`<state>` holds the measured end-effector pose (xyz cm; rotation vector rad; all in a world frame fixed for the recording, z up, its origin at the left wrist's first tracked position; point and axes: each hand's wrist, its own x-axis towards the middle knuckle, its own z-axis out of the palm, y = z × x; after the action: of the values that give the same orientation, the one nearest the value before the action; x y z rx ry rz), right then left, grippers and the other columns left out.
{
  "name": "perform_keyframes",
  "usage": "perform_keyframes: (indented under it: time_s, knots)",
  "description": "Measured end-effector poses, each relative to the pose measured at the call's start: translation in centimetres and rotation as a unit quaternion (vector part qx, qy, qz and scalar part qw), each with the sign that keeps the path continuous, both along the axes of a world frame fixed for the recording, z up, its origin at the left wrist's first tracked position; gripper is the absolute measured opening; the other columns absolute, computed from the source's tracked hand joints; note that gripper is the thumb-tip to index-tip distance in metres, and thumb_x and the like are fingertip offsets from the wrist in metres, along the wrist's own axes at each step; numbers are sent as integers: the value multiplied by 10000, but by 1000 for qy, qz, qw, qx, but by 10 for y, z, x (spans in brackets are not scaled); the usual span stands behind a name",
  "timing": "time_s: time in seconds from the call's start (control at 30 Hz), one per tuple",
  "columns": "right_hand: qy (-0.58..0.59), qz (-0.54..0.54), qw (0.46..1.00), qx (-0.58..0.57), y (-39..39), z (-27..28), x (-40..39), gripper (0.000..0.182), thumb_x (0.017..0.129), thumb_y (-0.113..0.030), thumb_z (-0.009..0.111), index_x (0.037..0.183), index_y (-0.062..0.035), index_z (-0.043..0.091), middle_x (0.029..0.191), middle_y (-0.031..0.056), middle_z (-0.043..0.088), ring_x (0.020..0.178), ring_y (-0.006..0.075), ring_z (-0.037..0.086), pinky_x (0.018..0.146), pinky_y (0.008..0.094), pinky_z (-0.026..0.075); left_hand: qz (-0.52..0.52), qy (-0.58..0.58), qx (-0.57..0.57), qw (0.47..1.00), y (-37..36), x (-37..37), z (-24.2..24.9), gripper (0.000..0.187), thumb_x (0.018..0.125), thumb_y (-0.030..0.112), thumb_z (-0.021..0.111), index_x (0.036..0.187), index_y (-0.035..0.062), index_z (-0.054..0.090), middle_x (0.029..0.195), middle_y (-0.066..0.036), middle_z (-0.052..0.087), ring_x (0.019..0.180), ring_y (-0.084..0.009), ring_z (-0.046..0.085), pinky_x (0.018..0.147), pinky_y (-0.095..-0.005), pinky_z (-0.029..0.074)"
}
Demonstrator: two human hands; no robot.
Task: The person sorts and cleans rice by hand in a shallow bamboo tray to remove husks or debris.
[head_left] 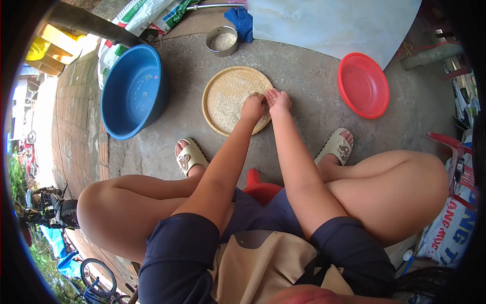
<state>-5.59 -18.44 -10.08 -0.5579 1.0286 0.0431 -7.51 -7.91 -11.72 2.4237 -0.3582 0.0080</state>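
Note:
A round, shallow tray (206, 112) with a pale rim lies on the concrete floor, with grain (228, 101) spread over it. Above its right part is my left hand (254, 105), its fingers curled together; what they hold, if anything, is too small to make out. My right hand (278, 100) is beside it at the tray's right rim, palm up with the fingers stretched out. The two hands meet or nearly meet at the fingertips. No object can be made out on the right palm.
A blue basin (132, 93) stands left of the tray, a red basin (363, 86) to the right. Beyond the tray are a metal bowl (222, 41) with grain and a blue cloth (241, 24). My sandalled feet flank the tray; a red stool (262, 192) is under me.

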Motion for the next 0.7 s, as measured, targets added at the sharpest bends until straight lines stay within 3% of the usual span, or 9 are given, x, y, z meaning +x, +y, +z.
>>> perform_keyframes:
  time_s: [0.2, 0.27, 0.37, 0.43, 0.53, 0.67, 0.7]
  knots:
    - [-3, 9, 1000, 3, -1, 1, -1, 438, 888, -193, 268, 1131, 73, 517, 1064, 179, 607, 953, 277, 627, 839, 342, 515, 32, 26, -38, 998, 7, 1, 8, 103, 675, 52, 602, 756, 7, 646, 775, -182, 639, 722, -325, 628, 684, -392, 512]
    - [-3, 11, 1000, 3, -1, 1, -1, 437, 889, -194, 266, 1126, 72, 518, 1068, 178, 605, 958, 275, 624, 841, 339, 512, 98, 95, -95, 986, 10, 5, 17, 129, 690, 86, 646, 795, 11, 659, 767, -128, 668, 686, -210, 648, 666, -315, 511]
    - [-7, 15, 1000, 5, -1, -4, 0, 440, 897, -210, 261, 1120, 71, 516, 1052, 175, 607, 932, 275, 624, 844, 337, 509, 150, 145, -156, 965, 11, 17, 31, 128, 710, 88, 671, 820, 21, 667, 754, -82, 673, 677, -130, 635, 646, -269, 501]
    - [-11, 16, 1000, 6, -1, -5, 1, 431, 901, -221, 269, 1108, 68, 513, 1029, 165, 605, 919, 276, 618, 838, 348, 510, 154, 122, -188, 962, 9, 26, 35, 132, 701, 82, 671, 817, 19, 676, 727, -86, 670, 655, -145, 637, 621, -273, 501]
    - [-6, 14, 1000, 12, -2, -7, 2, 414, 913, -241, 289, 1090, 59, 513, 980, 151, 598, 885, 266, 609, 836, 360, 509, 90, 196, -290, 933, 4, 38, 50, 163, 728, 83, 687, 864, -5, 666, 761, -56, 671, 669, -128, 630, 627, -254, 495]
    - [-17, 1, 1000, 11, 1, -16, 6, 385, 923, -257, 308, 1043, 40, 521, 941, 132, 581, 865, 250, 596, 799, 357, 521, 18, 231, -259, 938, -2, 38, 76, 206, 734, 123, 686, 907, 11, 667, 819, -96, 669, 714, -164, 641, 663, -285, 505]
    - [-50, 5, 998, 40, 1, -15, 7, 384, 920, -250, 321, 1038, 52, 527, 929, 137, 589, 853, 253, 605, 787, 349, 522, 28, 161, -193, 967, -1, 41, 70, 224, 751, 148, 676, 938, 25, 668, 843, -103, 668, 722, -184, 636, 675, -306, 506]
